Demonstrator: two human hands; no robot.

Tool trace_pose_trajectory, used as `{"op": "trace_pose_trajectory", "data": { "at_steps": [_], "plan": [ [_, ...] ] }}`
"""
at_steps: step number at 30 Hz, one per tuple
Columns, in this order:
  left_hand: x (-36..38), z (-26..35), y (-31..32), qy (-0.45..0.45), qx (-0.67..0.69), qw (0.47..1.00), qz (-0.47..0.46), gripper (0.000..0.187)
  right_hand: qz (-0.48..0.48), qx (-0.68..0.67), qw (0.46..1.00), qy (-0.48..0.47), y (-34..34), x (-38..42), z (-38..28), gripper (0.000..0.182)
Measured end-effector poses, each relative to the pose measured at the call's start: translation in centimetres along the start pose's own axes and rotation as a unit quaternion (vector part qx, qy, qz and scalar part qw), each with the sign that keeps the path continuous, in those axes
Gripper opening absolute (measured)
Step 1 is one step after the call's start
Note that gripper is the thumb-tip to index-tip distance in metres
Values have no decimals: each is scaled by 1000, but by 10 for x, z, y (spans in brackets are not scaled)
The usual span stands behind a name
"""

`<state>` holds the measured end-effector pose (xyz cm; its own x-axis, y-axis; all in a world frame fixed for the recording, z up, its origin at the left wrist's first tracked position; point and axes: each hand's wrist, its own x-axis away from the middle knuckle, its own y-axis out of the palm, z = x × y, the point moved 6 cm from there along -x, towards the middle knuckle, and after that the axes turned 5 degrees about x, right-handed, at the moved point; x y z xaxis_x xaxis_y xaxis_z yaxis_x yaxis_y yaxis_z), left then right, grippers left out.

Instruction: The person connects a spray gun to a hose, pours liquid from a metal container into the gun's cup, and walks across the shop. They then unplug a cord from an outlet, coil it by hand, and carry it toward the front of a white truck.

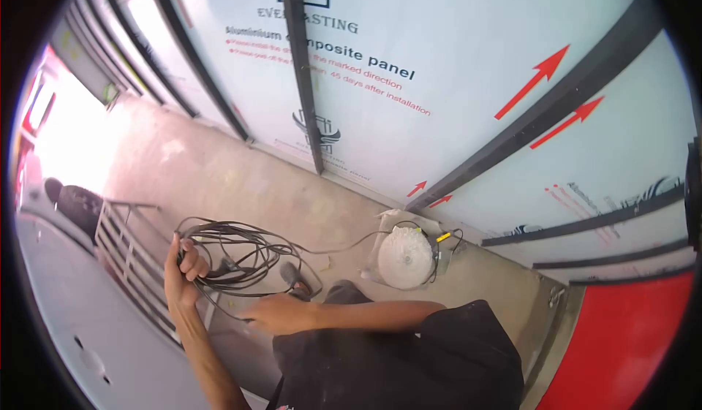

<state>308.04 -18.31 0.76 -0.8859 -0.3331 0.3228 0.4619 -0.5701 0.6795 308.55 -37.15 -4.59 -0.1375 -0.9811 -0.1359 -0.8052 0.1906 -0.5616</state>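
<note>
A loosely coiled black cable [241, 253] hangs from my left hand [189, 267], whose fingers are curled around the loops at their left end. Lower down and to the right, my right hand [274, 313] is closed on a strand of the same cable, its fingertips pointing left. One length of cable runs right from the coil across the floor to a round white roll [406, 257]. Black cable also lies around the roll's edge, with a small yellow piece [443, 237] at its upper right.
Panels [453, 59] covered in printed film and split by dark strips stand ahead. A metal rack [128, 253] and a grey surface [80, 315] are at my left. A red panel [629, 337] stands at the lower right. My shoe [294, 277] shows on the concrete floor [219, 172].
</note>
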Motion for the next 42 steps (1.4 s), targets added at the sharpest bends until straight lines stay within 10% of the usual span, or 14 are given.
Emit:
{"op": "trace_pose_trajectory", "data": {
  "at_steps": [6, 10, 16, 18, 21, 25, 28, 29, 32, 33, 36, 42],
  "plan": [
    [-99, 102, 49, 38, -82, 995, -31, 30, 260, -228, 892, 292, -47, -1, 120, 42],
    [-120, 162, 75, 116, -123, 984, -59, 28, 337, -584, 625, 395, -11, 17, 244, 68],
    [-114, 284, 56, 283, -53, 958, 3, 22, 647, -719, 211, 141, -83, 57, 399, 76],
    [-121, 288, 85, 164, 4, 966, -198, 35, 726, -662, 141, 122, -76, 94, 481, 82],
    [-147, 310, 57, 164, 32, 949, -265, 31, 660, -748, -21, -65, -63, 117, 520, 73],
    [-213, 330, -45, 197, 54, 974, -102, 32, 755, -634, -128, -112, -4, 140, 534, 60],
    [-276, 315, -87, 208, 33, 976, 56, 31, 767, -609, 46, -196, 6, 148, 522, 48],
    [-295, 309, -100, 213, 20, 971, 105, 30, 816, -576, 43, -39, 1, 146, 500, 32],
    [-344, 279, -146, 197, -5, 954, 225, 29, 776, -615, 141, 4, 6, 140, 469, 17],
    [-361, 261, -159, 172, -5, 957, 236, 29, 788, -560, 130, 221, -6, 129, 433, 18],
    [-430, 188, -234, 39, -43, 990, 130, 6, 715, -523, 321, 335, -45, 88, 366, 19],
    [-419, -24, -209, -324, -166, 931, 38, 16, 676, -377, 528, 349, -79, 8, 263, 22]
  ]
}}
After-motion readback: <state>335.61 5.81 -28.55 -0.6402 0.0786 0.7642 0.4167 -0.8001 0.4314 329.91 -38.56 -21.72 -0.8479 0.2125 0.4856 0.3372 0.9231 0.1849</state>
